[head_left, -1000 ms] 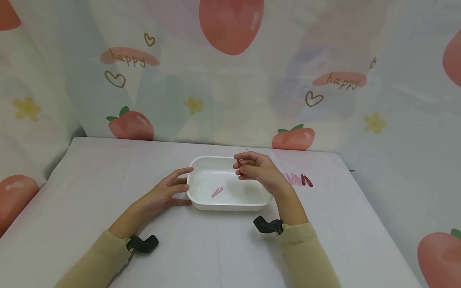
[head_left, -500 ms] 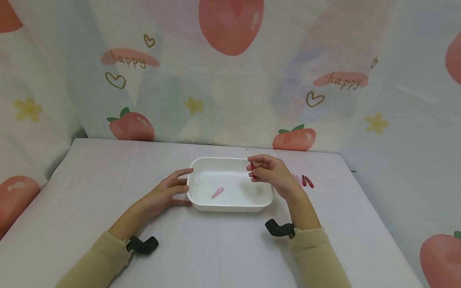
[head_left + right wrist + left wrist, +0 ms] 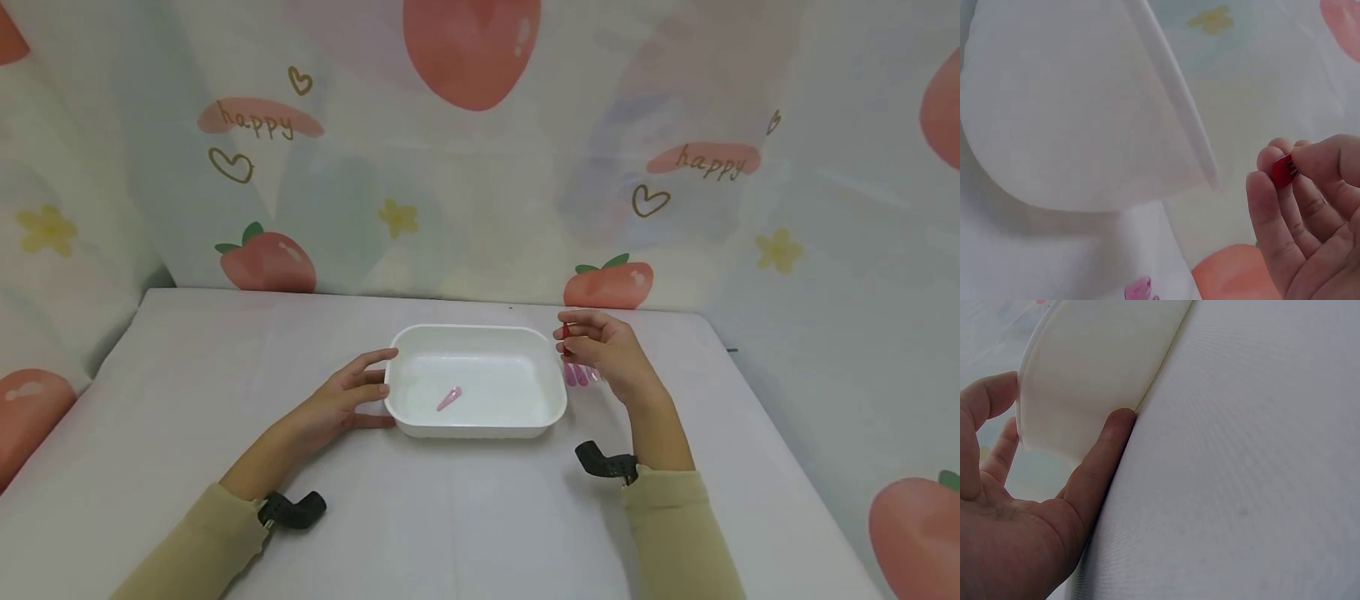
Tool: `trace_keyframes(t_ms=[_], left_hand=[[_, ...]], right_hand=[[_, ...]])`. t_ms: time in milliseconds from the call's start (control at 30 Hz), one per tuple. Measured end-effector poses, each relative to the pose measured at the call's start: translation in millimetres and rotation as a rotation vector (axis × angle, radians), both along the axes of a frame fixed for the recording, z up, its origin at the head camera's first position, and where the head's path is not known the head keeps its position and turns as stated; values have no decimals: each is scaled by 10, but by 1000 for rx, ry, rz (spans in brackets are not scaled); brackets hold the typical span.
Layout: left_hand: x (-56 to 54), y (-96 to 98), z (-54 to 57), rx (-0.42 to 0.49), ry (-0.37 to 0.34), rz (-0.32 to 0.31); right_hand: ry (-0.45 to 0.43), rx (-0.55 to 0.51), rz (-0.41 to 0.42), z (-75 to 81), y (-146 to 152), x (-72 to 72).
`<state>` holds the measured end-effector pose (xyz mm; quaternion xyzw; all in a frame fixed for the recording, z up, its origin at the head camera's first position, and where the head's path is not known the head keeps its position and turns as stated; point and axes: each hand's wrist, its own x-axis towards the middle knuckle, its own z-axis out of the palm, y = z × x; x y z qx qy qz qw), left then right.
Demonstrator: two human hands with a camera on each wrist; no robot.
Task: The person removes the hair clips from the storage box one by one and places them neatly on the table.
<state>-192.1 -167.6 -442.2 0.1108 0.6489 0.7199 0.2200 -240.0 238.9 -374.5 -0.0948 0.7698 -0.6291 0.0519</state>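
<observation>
My right hand (image 3: 615,354) pinches a red snap hair clip (image 3: 1282,171) between thumb and fingers, off the right end of a white tray (image 3: 480,432). Inside the tray, left of its middle, lies one pink hair clip (image 3: 449,398). Several more pink clips (image 3: 577,375) lie in a row on the table just right of the tray, partly hidden by my right hand. At the tray's left end my left hand (image 3: 337,404) is spread, fingertips touching the rim and one finger along its lower side in the left wrist view.
A white cloth covers the table (image 3: 450,517). Behind it hangs a curtain (image 3: 465,192) printed with peaches, hearts and flowers. Black wrist cameras sit at both cuffs.
My right hand has moved right with the red clip, from over the tray to beyond its right end. It now covers the red clips seen before on the table. My left hand stays put.
</observation>
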Motion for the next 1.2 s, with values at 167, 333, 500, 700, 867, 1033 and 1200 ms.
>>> trace_keyframes(t_ms=[167, 333, 500, 700, 867, 1033, 1200], left_hand=[[3, -11, -14, 3, 6, -1], [1, -10, -19, 5, 8, -5], [4, -2, -2, 4, 6, -9], [4, 9, 16, 0, 8, -8], [0, 11, 9, 2, 3, -5], [-2, 10, 10, 9, 3, -5], [-5, 9, 1, 14, 4, -7]], right_hand=[[20, -2, -65, 21, 173, 13], [12, 27, -149, -23, 346, 9], [-20, 181, -268, -102, 496, -7], [-86, 286, -376, -205, 663, -27], [-111, 303, -463, -281, 773, -32], [-122, 361, -525, -357, 879, -56], [-140, 401, -556, -440, 992, -76]])
